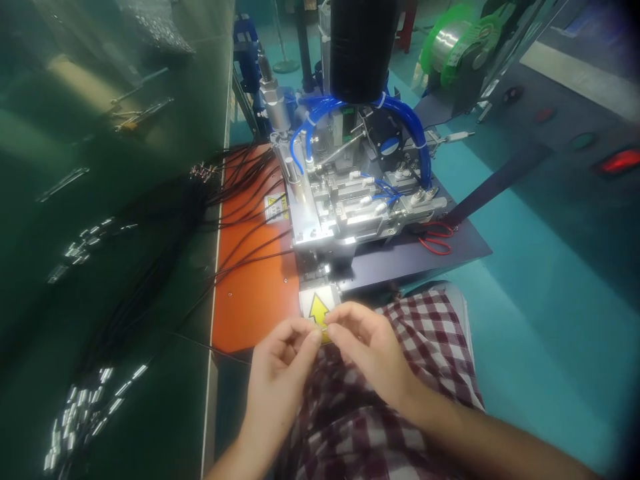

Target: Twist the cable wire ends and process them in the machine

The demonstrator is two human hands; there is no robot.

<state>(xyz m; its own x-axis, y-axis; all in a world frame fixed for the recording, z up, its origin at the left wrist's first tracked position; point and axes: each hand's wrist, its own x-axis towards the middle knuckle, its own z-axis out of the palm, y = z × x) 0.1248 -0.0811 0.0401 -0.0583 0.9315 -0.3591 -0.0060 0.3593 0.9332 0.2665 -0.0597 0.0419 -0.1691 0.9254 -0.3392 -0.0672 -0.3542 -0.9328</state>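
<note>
My left hand (281, 363) is closed in a pinch, thumb against forefinger, just in front of the machine. My right hand (373, 350) pinches too, its fingertips almost meeting the left ones. Something tiny shows between the two pairs of fingertips, too small to name. A thin black cable (215, 348) runs from the left and passes out of sight behind my left hand. Right behind the fingertips is a white label with a yellow arrow (318, 308). Beyond it stands a metal machine (345, 213) with blue air hoses (417, 127).
Black cables (245, 180) cross an orange plate (255, 293) left of the machine. Blurred bundles with shiny metal ends (75, 413) lie on the dark green table (165, 407). Red-handled scissors (436, 239) rest at the machine's right; a green wire spool (450, 47) stands behind.
</note>
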